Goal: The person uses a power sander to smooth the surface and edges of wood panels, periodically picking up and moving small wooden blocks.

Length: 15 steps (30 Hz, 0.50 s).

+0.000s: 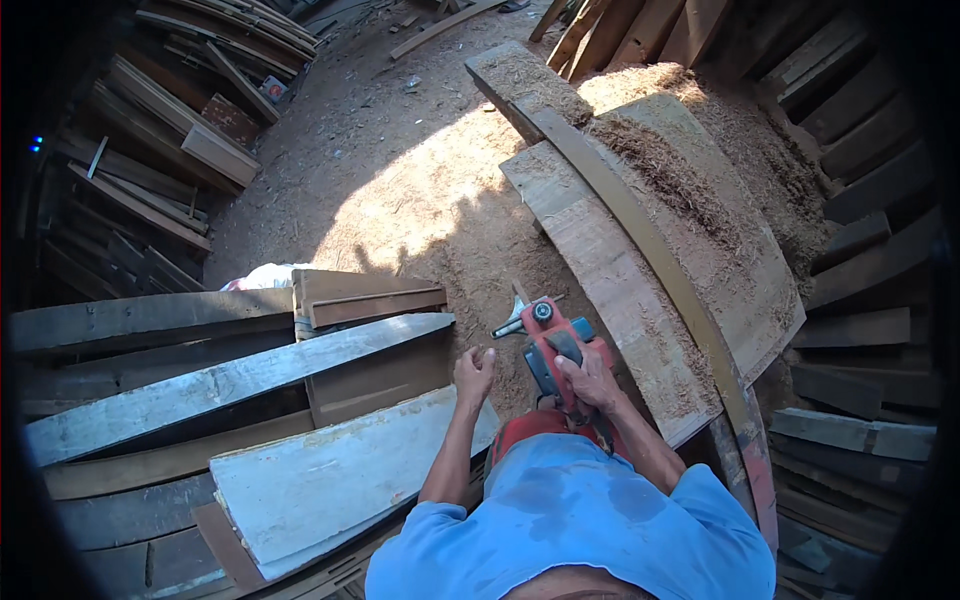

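Note:
My right hand [592, 380] is wrapped around the handle of a red and dark electric hand planer [546, 352]. The planer is in front of my body, over red cloth at my lap. A round dark knob and a pale metal bracket [512, 324] show at its front end. To the left of the tool, my left hand [474, 374] is raised with its fingers loosely bent and apart, holding nothing. Right of the planer lies a broad plank [620, 270] dusted with shavings. A narrow curved board [650, 235] lies along the planks there.
Wide boards heaped with curled shavings [670, 180] are at the right. On the left, a white-painted board [330, 475] and a long pale plank [240, 372] rest on stacked timber. Lumber leans along both sides. Shavings cover the partly sunlit ground [430, 190].

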Tool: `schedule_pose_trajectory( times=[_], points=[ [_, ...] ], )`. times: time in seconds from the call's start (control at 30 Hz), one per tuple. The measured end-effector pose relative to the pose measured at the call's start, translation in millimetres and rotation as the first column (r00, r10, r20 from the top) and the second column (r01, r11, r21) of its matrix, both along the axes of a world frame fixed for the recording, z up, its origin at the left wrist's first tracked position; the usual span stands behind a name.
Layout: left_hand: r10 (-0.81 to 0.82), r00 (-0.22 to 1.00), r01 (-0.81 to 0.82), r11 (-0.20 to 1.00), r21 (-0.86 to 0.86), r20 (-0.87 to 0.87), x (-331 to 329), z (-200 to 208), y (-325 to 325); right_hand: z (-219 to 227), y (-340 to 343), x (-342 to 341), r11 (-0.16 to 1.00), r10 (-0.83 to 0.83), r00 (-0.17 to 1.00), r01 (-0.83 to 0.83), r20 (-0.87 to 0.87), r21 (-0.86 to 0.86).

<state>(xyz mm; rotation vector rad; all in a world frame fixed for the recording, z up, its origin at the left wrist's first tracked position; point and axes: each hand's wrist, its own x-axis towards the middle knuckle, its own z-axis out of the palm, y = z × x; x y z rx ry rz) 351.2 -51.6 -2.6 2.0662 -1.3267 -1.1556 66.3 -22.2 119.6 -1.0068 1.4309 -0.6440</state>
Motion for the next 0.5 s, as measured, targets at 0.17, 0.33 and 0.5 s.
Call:
schedule_pose_trajectory(
  times=[0.17, 0.33, 0.5],
  points=[
    [-0.273, 0.962, 0.270, 0.936, -0.227, 0.019, -125.0, 67.2, 35.4, 26.3, -22.9, -35.7, 0.987, -0.066, 0.996, 0.074, 0.062, -0.144],
    [-0.215, 0.977, 0.199, 0.934, -0.297, -0.019, -166.7, 96.8, 19.9, 22.3, -25.4, -51.7, 0.949, -0.040, 0.999, 0.040, 0.005, -0.314],
    [-0.178, 0.978, 0.146, 0.958, -0.246, -0.113, -191.2, 81.4, 3.0, 19.4, -40.7, -73.9, 0.969, -0.064, 0.998, 0.061, -0.005, -0.238]
  ],
)
